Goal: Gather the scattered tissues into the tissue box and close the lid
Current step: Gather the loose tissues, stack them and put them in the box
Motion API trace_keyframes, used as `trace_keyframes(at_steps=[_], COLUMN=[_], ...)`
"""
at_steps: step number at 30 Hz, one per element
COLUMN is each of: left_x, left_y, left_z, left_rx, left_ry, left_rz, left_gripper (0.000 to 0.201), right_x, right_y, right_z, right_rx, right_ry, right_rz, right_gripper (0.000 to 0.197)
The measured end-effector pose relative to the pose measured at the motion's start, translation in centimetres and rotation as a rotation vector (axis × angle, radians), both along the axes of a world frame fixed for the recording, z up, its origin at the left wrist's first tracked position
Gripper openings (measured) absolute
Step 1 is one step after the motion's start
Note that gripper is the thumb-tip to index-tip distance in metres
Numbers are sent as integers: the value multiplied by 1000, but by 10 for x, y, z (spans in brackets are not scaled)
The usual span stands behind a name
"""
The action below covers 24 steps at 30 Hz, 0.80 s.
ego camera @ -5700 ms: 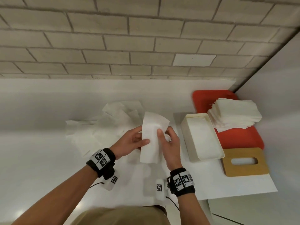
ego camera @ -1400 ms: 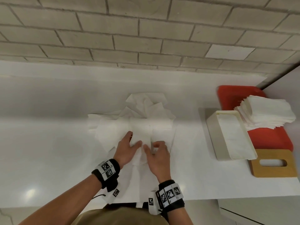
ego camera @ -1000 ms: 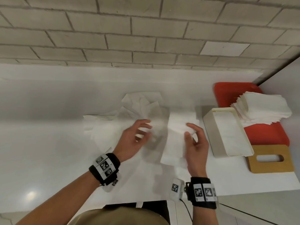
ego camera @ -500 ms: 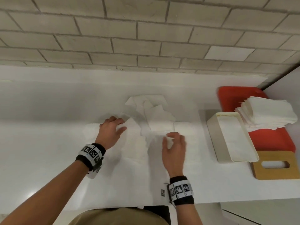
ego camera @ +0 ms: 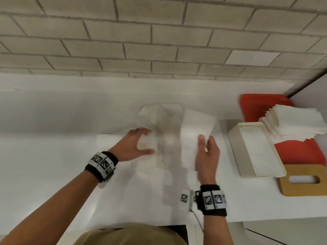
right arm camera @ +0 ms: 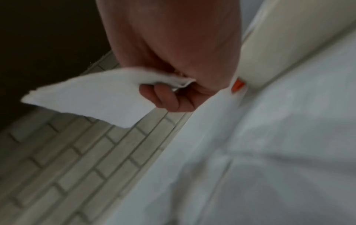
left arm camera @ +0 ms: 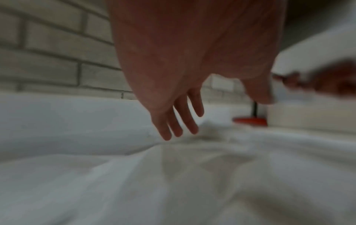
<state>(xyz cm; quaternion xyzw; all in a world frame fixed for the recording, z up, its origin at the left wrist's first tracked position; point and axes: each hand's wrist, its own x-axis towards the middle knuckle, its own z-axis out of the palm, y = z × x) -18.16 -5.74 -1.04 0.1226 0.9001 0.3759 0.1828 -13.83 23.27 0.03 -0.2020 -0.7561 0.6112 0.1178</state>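
Observation:
White tissues (ego camera: 159,121) lie scattered on the white counter in front of me. My right hand (ego camera: 206,147) pinches one folded tissue (ego camera: 194,131) and holds it lifted above the pile, left of the open cream tissue box (ego camera: 235,138). The right wrist view shows that tissue (right arm camera: 92,97) caught between thumb and curled fingers (right arm camera: 169,99). My left hand (ego camera: 138,144) hovers over the pile with straight, spread fingers (left arm camera: 177,121) and holds nothing. The wooden lid (ego camera: 304,181) with its slot lies flat on the counter in front of the box.
A red tray (ego camera: 256,106) behind the box carries a neat stack of white tissues (ego camera: 293,122). A brick wall (ego camera: 159,41) rises behind the counter. The counter's front edge runs just below my wrists.
My right hand has lifted a tissue off the pile and moved right toward the box. My left hand has let go of the pile's left side and moved right, with its fingers opened.

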Motion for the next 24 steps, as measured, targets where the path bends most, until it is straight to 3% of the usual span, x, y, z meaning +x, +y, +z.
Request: trace_keyframes(at_steps=[2,4,7,9,12,14,16,18,21,24], left_x=[3,7,10,11,13,9,6,7,11,12], left_y=[-16,-22,-20,-19,-18,-15,-13,-10,3,19], left_z=[-26,-43,-49,-49,-45,-38,-29,-14,18,46], left_rx=[-235,-274,-326,-392,-437,-421,-354,-185,206,434], left_ry=[-59,-10,52,51,36,11,48,112,128,109], left_rz=[-151,-188,-140,-147,-132,-89,-60,-25,121,304], left_gripper=[100,102,114,126,127,108,63,25,13,16], right_x=[-2,-4,-3,1,8,10,12,15,18,15], right_y=[44,76,94,88,50,11,-30,-61,-88,-93], right_z=[-12,-31,-53,-56,-42,-32,-29,-26,-15,2], right_rx=[267,488,627,757,969,793,503,272,-59,-300], right_ry=[-147,-320,-542,-490,-184,-88,-107,-148,-207,-162], right_rz=[17,77,125,44,-95,60,260,376,421,355], right_gripper=[31,33,25,29,31,25,24,39,60,34])
